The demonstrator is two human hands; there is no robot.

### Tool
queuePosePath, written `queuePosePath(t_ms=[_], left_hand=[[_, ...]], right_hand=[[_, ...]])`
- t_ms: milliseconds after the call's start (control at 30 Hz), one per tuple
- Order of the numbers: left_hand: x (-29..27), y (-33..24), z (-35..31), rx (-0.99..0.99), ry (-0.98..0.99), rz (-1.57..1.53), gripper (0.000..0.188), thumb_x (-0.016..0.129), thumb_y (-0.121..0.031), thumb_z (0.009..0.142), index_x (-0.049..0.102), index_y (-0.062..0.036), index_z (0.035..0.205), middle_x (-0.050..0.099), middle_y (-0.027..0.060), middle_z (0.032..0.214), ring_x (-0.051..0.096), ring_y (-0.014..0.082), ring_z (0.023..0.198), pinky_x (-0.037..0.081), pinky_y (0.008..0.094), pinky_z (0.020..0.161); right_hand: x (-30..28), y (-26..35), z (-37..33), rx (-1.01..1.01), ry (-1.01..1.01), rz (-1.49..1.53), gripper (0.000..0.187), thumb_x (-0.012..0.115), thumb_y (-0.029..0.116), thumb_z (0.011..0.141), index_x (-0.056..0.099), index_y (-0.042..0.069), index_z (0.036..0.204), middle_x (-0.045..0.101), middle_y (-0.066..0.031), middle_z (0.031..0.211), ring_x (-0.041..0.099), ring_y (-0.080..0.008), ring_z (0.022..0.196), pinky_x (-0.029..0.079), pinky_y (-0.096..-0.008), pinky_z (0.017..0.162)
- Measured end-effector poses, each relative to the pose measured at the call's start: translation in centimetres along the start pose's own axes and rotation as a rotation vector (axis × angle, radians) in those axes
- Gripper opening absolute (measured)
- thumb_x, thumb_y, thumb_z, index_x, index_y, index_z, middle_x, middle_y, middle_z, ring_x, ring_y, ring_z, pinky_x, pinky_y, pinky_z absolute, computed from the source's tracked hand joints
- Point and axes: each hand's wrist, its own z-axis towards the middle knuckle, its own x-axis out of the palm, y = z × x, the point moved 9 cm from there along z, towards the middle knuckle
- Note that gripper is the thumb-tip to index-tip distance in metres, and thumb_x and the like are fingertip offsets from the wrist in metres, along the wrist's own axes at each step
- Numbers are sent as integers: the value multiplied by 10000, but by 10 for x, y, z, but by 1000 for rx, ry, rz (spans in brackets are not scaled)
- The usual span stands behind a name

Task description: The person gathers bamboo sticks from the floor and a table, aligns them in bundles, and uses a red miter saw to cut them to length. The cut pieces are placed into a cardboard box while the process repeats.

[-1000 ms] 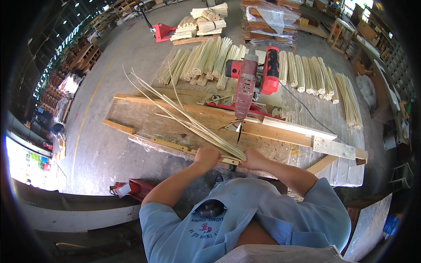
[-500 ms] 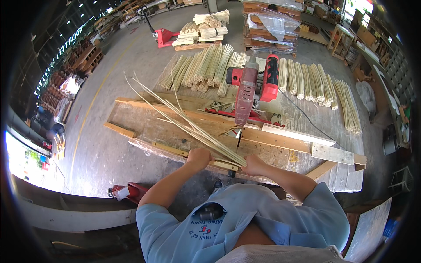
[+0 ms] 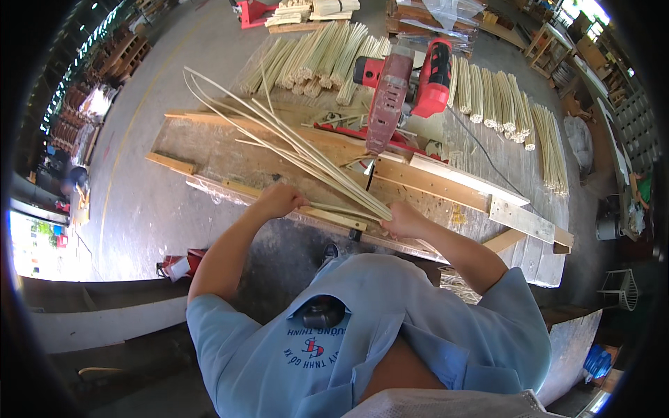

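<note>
Head view: the left hand [image 3: 280, 202] has curled fingers that seem to pinch the tip of one thin strip [image 3: 339, 210]. Next, long pale strips [image 3: 346, 182] slant over a wooden board [image 3: 216, 150], loose and spread out, so this bunch looks not yet neat. Farther back, a pile of tidy bundles [image 3: 313, 63] looks done. Then comes the red saw [image 3: 388, 97]. The right hand [image 3: 404, 221] has its fingers closed around the strips' near ends. At far right, more bundles [image 3: 498, 104] lie in a row and look done too.

The strips [image 3: 359, 193] are pale cream, the saw [image 3: 428, 101] is red and black, its guard [image 3: 385, 115] is maroon, the shirt [image 3: 376, 299] light blue.
</note>
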Motion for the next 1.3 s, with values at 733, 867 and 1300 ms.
queuePosePath(t_ms=[733,867,1300], left_hand=[[-1,-37,7,-241,-142,432,434,617,-516,936,797,-126,875,757,109,855,751,285,849,579,428,722],[2,-38,12,-247,-128,405,445,619,-531,928,797,-126,876,756,118,871,749,287,849,578,420,722],[42,-19,-16,-190,-483,-1336,518,647,-360,997,514,-33,1376,652,110,1106,672,241,1021,561,416,842]], right_hand=[[3,8,-9,36,29,-16,199,638,152,894,662,-44,923,687,-119,648,698,-223,599,554,-372,632],[1,10,-12,61,35,-16,194,640,155,893,662,-38,892,691,-106,644,691,-220,589,550,-367,634],[14,7,-27,178,381,936,207,739,164,916,588,41,987,491,13,652,444,-70,498,329,-231,423]])
